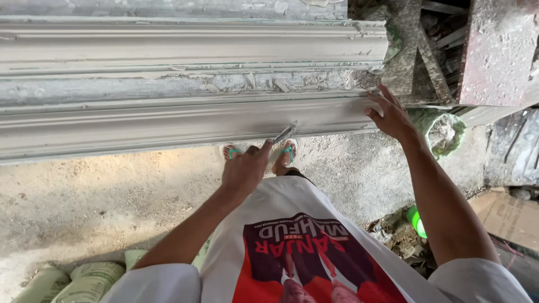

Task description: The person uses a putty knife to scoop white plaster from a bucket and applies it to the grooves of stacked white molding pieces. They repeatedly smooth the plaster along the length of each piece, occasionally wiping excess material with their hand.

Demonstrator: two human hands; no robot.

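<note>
A long grey moulding (185,120) with stepped ridges lies along the near edge of the table (168,87), running from the left out to its cut end on the right. The left hand (245,171) is closed in a narrow grip on a small flat metal blade (285,133), pinched between thumb and fingertips, and the blade's tip touches the lower front lip of the moulding. The right hand (393,115) is spread wide and holds nothing; its palm and fingers rest against the right end of the moulding, fingertips reaching up to the table's crusted surface.

A second moulding (191,45) of the same profile lies behind the first, along the far edge, with a strip of cracked, flaking plaster between the two.

Below the table edge, the person's feet in sandals with green straps (287,152) stand on the dusty concrete floor (84,196). At the bottom left corner of the floor lie pale green sacks (84,280), soft and bulging, stacked side by side. Past the right end of the table a green woven bag (443,132) sits open with grey rubble in it. Lower right, a flat brown sheet of cardboard (508,216) rests on the floor, and a small bright green round thing (416,220) shows just beside the right forearm. A reddish, plaster-spattered post (494,50) stands at the upper right.
</note>
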